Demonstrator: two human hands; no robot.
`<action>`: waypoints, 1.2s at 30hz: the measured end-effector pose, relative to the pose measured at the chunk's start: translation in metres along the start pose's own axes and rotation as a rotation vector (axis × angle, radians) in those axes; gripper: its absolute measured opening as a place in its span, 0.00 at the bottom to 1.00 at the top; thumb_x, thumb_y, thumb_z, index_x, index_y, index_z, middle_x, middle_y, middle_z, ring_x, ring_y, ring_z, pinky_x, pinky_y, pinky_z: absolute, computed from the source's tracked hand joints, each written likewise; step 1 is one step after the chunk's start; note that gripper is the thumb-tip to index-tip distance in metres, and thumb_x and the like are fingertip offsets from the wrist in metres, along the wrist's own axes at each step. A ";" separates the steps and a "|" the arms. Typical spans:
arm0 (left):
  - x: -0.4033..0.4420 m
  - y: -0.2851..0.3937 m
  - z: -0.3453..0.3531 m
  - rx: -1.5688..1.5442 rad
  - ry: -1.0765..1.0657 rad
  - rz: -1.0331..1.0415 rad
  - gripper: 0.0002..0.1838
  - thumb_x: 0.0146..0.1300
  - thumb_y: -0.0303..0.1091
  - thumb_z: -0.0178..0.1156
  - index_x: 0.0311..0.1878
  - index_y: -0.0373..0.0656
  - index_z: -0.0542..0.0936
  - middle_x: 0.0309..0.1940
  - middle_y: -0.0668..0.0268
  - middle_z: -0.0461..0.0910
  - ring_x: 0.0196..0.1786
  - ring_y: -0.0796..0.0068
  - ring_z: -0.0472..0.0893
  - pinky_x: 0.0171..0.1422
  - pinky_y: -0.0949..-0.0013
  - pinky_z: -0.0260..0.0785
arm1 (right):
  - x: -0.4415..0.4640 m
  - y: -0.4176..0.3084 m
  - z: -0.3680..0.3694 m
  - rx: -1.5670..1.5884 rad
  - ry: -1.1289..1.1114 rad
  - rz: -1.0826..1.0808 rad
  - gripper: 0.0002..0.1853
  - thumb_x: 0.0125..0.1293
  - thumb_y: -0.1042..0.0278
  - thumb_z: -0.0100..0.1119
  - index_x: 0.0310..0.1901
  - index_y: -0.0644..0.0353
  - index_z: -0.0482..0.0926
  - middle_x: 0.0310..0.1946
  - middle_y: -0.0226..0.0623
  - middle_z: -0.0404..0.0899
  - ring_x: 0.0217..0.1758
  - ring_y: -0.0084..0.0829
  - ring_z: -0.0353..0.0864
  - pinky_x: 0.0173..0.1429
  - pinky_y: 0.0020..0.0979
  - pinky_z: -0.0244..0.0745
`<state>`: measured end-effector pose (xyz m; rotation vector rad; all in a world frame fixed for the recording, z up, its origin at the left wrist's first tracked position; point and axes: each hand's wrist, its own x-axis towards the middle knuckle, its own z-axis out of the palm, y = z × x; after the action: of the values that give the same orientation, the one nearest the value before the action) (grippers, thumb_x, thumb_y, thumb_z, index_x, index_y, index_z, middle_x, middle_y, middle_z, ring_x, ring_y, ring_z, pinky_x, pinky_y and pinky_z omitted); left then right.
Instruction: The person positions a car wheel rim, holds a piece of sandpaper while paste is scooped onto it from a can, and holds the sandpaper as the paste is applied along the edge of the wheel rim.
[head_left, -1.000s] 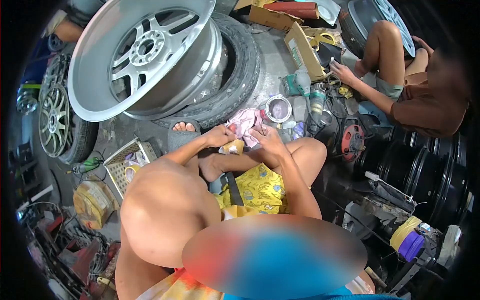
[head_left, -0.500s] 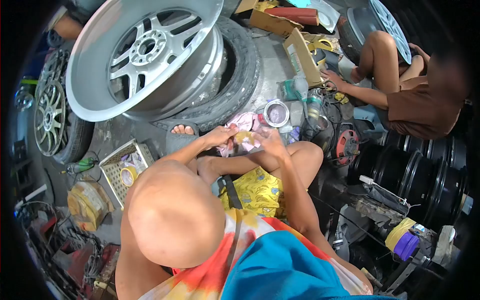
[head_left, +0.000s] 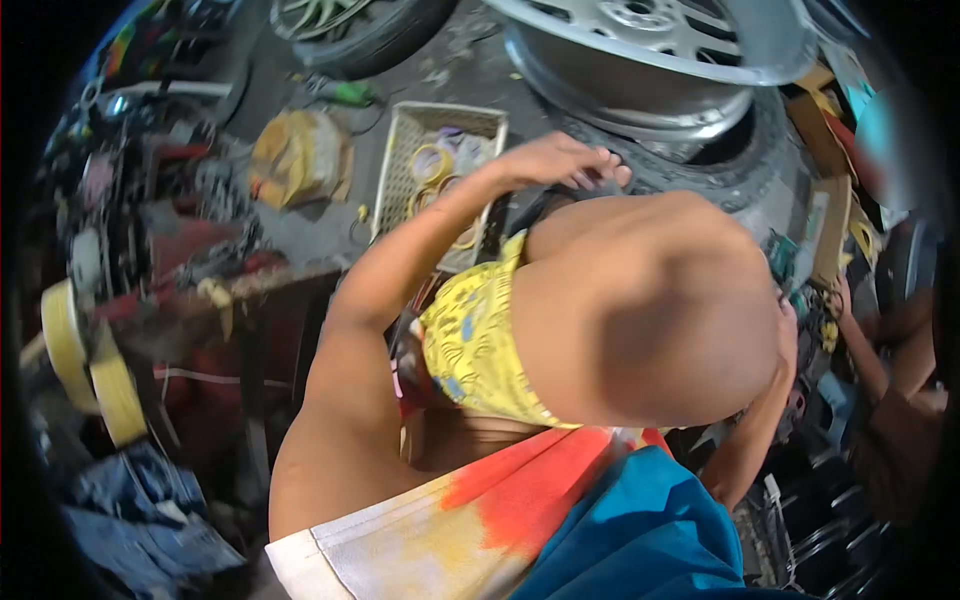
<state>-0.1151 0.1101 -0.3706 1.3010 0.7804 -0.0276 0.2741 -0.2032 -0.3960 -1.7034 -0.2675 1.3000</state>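
My left hand (head_left: 560, 162) reaches out just right of the tan plastic basket (head_left: 388, 180), in front of the big tyre (head_left: 735, 185). Its fingers are partly spread, and I see nothing held in them. Rolls of yellow tape (head_left: 430, 163) lie inside the basket. At the far side of my raised knee is my right hand (head_left: 787, 340); its fingers are mostly hidden behind the knee, so what it holds cannot be made out. The pink cloth, the small tan piece and the open tin are out of sight.
A large silver wheel rim (head_left: 640, 85) rests on the tyre. To the left are a yellow-taped bundle (head_left: 300, 160), a green tool (head_left: 345, 92), tape rolls (head_left: 68, 345) and denim cloth (head_left: 150, 515). Another person's arm (head_left: 860, 345) reaches by a cardboard box (head_left: 830, 230) at right.
The view has swung left. My hands have come apart from the cloth and small tan piece: the left moved toward the basket, the right behind my knee.
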 end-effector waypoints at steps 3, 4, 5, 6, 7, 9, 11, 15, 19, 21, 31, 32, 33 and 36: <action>-0.086 0.007 -0.036 -0.001 0.305 0.007 0.27 0.75 0.53 0.53 0.54 0.35 0.83 0.50 0.61 0.85 0.51 0.71 0.83 0.60 0.67 0.74 | 0.027 0.016 -0.044 0.052 -0.111 -0.011 0.07 0.72 0.65 0.61 0.37 0.52 0.72 0.24 0.17 0.63 0.23 0.14 0.61 0.31 0.22 0.61; -0.114 0.002 -0.042 0.007 0.405 0.032 0.27 0.75 0.53 0.53 0.53 0.35 0.83 0.48 0.62 0.85 0.50 0.71 0.84 0.59 0.67 0.74 | 0.019 0.000 -0.029 0.070 -0.134 -0.032 0.07 0.72 0.65 0.61 0.37 0.51 0.73 0.23 0.17 0.63 0.22 0.14 0.61 0.30 0.22 0.60; -0.142 -0.004 -0.045 -0.003 0.439 0.030 0.27 0.75 0.53 0.53 0.53 0.35 0.83 0.48 0.62 0.85 0.50 0.71 0.84 0.59 0.67 0.74 | 0.024 0.000 -0.031 0.088 -0.170 -0.019 0.07 0.73 0.65 0.60 0.37 0.52 0.73 0.24 0.18 0.67 0.24 0.15 0.65 0.31 0.22 0.63; -0.168 -0.010 -0.045 0.095 0.513 0.023 0.25 0.74 0.52 0.54 0.51 0.36 0.84 0.45 0.63 0.86 0.48 0.73 0.84 0.56 0.68 0.74 | 0.030 0.001 -0.033 0.108 -0.201 -0.006 0.06 0.73 0.65 0.60 0.37 0.52 0.74 0.25 0.19 0.70 0.25 0.15 0.69 0.32 0.21 0.66; -0.191 -0.015 -0.042 0.197 0.583 0.015 0.24 0.74 0.51 0.54 0.49 0.36 0.85 0.42 0.64 0.86 0.45 0.74 0.84 0.54 0.69 0.75 | 0.035 0.003 -0.029 0.096 -0.224 -0.010 0.06 0.73 0.65 0.60 0.37 0.52 0.74 0.25 0.19 0.70 0.25 0.15 0.69 0.32 0.21 0.66; -0.228 -0.035 -0.035 0.323 0.600 -0.092 0.23 0.74 0.50 0.54 0.47 0.36 0.85 0.39 0.62 0.86 0.43 0.73 0.84 0.52 0.68 0.74 | 0.043 0.004 -0.017 0.104 -0.107 -0.034 0.05 0.73 0.65 0.59 0.43 0.55 0.77 0.30 0.24 0.79 0.30 0.19 0.78 0.36 0.21 0.73; -0.257 -0.048 -0.020 0.549 0.569 -0.287 0.21 0.73 0.48 0.54 0.45 0.37 0.84 0.37 0.57 0.86 0.42 0.67 0.84 0.50 0.65 0.74 | 0.048 0.001 -0.013 0.065 -0.161 -0.074 0.07 0.73 0.65 0.58 0.47 0.57 0.78 0.34 0.27 0.82 0.34 0.21 0.81 0.40 0.23 0.76; -0.294 -0.102 0.013 0.560 0.578 -0.448 0.18 0.69 0.42 0.55 0.48 0.39 0.84 0.45 0.46 0.84 0.50 0.51 0.84 0.56 0.57 0.74 | 0.055 -0.008 -0.007 0.021 -0.192 -0.109 0.09 0.74 0.66 0.57 0.51 0.59 0.78 0.39 0.30 0.84 0.39 0.23 0.84 0.44 0.25 0.80; -0.293 -0.214 0.052 0.360 0.484 -0.336 0.16 0.66 0.40 0.57 0.51 0.41 0.84 0.49 0.49 0.84 0.54 0.50 0.82 0.60 0.55 0.73 | 0.058 -0.016 0.001 0.018 -0.185 -0.114 0.10 0.74 0.66 0.57 0.52 0.59 0.78 0.40 0.31 0.84 0.39 0.24 0.84 0.45 0.25 0.80; -0.282 -0.258 0.069 0.298 0.470 -0.243 0.17 0.67 0.40 0.57 0.53 0.40 0.83 0.51 0.49 0.83 0.56 0.50 0.81 0.62 0.56 0.71 | 0.059 -0.019 0.000 0.030 -0.173 -0.120 0.10 0.74 0.66 0.56 0.52 0.60 0.78 0.41 0.31 0.85 0.40 0.25 0.84 0.45 0.26 0.80; -0.287 -0.279 0.108 0.520 1.017 -0.052 0.18 0.68 0.42 0.57 0.57 0.44 0.78 0.52 0.50 0.77 0.55 0.49 0.77 0.61 0.53 0.69 | 0.020 -0.052 0.061 0.045 -0.028 -0.106 0.09 0.75 0.68 0.54 0.51 0.61 0.79 0.43 0.33 0.85 0.42 0.26 0.85 0.44 0.27 0.82; -0.289 -0.281 0.106 0.460 0.951 -0.159 0.19 0.68 0.41 0.57 0.59 0.46 0.76 0.53 0.49 0.77 0.56 0.48 0.77 0.61 0.52 0.69 | 0.024 -0.051 0.057 0.031 -0.051 -0.110 0.09 0.75 0.68 0.54 0.51 0.61 0.79 0.43 0.33 0.85 0.42 0.25 0.85 0.44 0.27 0.82; -0.290 -0.283 0.103 0.401 0.882 -0.264 0.20 0.67 0.39 0.57 0.61 0.47 0.73 0.53 0.48 0.77 0.57 0.47 0.78 0.61 0.51 0.69 | 0.029 -0.051 0.054 0.019 -0.069 -0.115 0.09 0.75 0.68 0.54 0.51 0.61 0.79 0.43 0.33 0.85 0.41 0.25 0.85 0.44 0.27 0.82; -0.288 -0.295 0.098 0.410 0.863 -0.319 0.27 0.63 0.38 0.61 0.65 0.45 0.68 0.52 0.47 0.79 0.57 0.45 0.79 0.61 0.50 0.70 | 0.041 -0.052 0.046 -0.023 -0.105 -0.134 0.09 0.76 0.68 0.54 0.51 0.61 0.79 0.43 0.33 0.85 0.41 0.25 0.85 0.43 0.27 0.82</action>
<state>-0.4102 -0.1791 -0.4634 1.5646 1.7886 0.1352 0.2703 -0.1238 -0.3811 -1.6098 -0.4524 1.2930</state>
